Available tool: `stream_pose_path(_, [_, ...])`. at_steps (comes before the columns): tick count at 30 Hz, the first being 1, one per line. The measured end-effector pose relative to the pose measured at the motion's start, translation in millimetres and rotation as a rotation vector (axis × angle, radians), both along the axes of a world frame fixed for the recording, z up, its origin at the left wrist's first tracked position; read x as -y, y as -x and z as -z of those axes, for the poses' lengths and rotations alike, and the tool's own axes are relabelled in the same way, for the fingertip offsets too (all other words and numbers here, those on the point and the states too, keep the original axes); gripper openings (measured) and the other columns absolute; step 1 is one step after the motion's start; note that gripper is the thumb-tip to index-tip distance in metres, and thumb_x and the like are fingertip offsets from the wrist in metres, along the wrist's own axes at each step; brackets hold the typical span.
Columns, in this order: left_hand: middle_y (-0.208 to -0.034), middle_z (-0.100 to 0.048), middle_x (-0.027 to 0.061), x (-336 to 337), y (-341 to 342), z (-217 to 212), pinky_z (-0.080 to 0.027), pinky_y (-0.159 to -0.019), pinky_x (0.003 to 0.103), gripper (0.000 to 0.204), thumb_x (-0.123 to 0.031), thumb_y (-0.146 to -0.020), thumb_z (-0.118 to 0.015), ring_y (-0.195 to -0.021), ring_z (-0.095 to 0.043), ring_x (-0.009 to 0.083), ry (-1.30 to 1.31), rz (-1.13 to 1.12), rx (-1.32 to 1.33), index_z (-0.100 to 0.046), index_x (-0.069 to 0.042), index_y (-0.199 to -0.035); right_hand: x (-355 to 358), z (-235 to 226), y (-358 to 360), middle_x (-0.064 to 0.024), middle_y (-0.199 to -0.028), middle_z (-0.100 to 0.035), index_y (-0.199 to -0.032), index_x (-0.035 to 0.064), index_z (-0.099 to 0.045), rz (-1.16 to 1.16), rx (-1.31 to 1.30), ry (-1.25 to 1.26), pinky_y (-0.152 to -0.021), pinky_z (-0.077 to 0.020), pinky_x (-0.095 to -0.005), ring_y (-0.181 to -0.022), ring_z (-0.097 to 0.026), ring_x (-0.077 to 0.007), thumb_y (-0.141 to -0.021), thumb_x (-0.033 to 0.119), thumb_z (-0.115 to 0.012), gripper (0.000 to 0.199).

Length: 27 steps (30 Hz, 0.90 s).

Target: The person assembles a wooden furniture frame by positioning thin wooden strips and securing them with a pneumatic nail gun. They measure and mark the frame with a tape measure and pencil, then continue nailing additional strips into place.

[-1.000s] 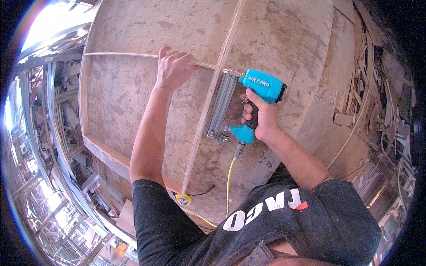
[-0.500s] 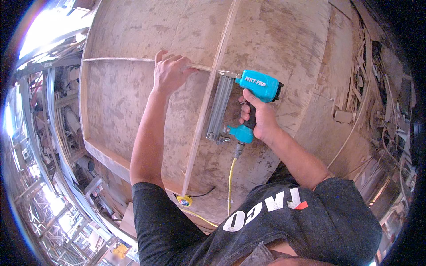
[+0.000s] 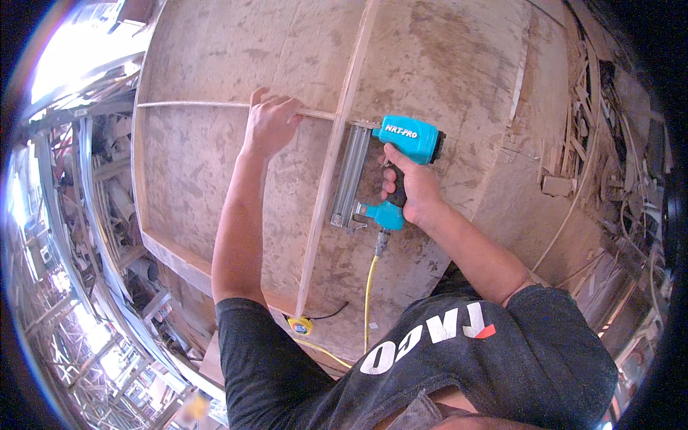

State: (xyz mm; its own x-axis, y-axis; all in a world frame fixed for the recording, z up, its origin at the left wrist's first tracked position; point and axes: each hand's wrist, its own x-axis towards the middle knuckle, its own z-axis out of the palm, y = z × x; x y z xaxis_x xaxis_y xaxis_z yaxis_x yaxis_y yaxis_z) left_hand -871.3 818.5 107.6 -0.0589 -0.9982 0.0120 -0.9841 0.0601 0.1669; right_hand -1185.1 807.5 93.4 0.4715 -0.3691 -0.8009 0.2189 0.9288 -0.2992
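Now teal nail gun (image 3: 408,136) sits in right fingers (image 3: 388,183), wrapped round its black handle (image 3: 399,192); left fingers (image 3: 275,104) grip thin wooden strip (image 3: 197,104).

Flat, dark-blotched brown wooden surface (image 3: 437,64) bears pale narrow-stripped wooden frame (image 3: 322,188), yellow rounded tape measure (image 3: 301,327) by frame's near edge.

Teal nail gun (image 3: 411,136), nose (image 3: 362,125) at long wooden rail (image 3: 327,175), thin crosspiece (image 3: 186,104) opposite

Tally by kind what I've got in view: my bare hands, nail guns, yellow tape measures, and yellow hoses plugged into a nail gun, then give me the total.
Hands: 2 (left hand, right hand)
Nail gun: 1
Yellow tape measure: 1
Yellow hose: 1
Total: 5
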Motion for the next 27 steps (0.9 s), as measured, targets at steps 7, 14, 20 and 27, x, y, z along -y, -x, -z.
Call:
stream_pose_path(7, [-0.092, -0.075, 0.0051, 1.0, 2.4, -2.5, -0.036, -0.114, 0.050, 0.013, -0.012, -0.082, -0.078, -0.094, -0.071, 0.0236, 0.059, 0.032, -0.046, -0.073, -0.011, -0.094, -1.4, 5.3, 0.4, -0.0012, -0.061, -0.053, -0.094, 0.0085, -0.065, 0.003, 0.026, 0.022, -0.049, -0.0461, -0.0362, -0.049, -0.052, -0.0163, -0.093, 0.038, -0.075, 0.032])
stream_pose_path(14, [-0.091, -0.075, 0.0057, 0.8, -0.5, 0.7, -0.035, -0.113, 0.050, 0.013, -0.013, -0.083, -0.077, -0.094, -0.071, 0.0240, 0.072, 0.040, -0.066, -0.073, -0.010, -0.095, 0.2, 4.1, -1.9, -0.0013, -0.061, -0.053, -0.093, 0.0087, -0.064, -0.012, -0.010, 0.016, -0.050, -0.0459, -0.0367, -0.050, -0.052, -0.0166, -0.093, 0.040, -0.076, 0.033])
stream_pose_path(20, [-0.091, -0.075, 0.0071, -1.2, -1.9, 0.1, -0.035, -0.113, 0.051, 0.013, -0.011, -0.082, -0.076, -0.094, -0.071, 0.0254, 0.101, 0.044, -0.093, -0.073, -0.011, -0.094, -2.5, 6.6, 0.0, -0.0012, -0.062, -0.053, -0.092, 0.0085, -0.064, 0.002, 0.037, -0.011, -0.050, -0.0452, -0.0362, -0.049, -0.050, -0.0167, -0.092, 0.041, -0.077, 0.035])
stream_pose_path(27, [-0.094, -0.076, 0.0065, -2.0, -0.4, -0.7, -0.035, -0.113, 0.050, 0.013, -0.012, -0.083, -0.077, -0.094, -0.071, 0.0243, 0.059, 0.020, -0.068, -0.074, -0.011, -0.095, -1.2, 1.0, -0.5, -0.0011, -0.061, -0.052, -0.093, 0.0079, -0.064, -0.007, 0.023, 0.005, -0.050, -0.0449, -0.0366, -0.049, -0.049, -0.0163, -0.092, 0.042, -0.077, 0.036])
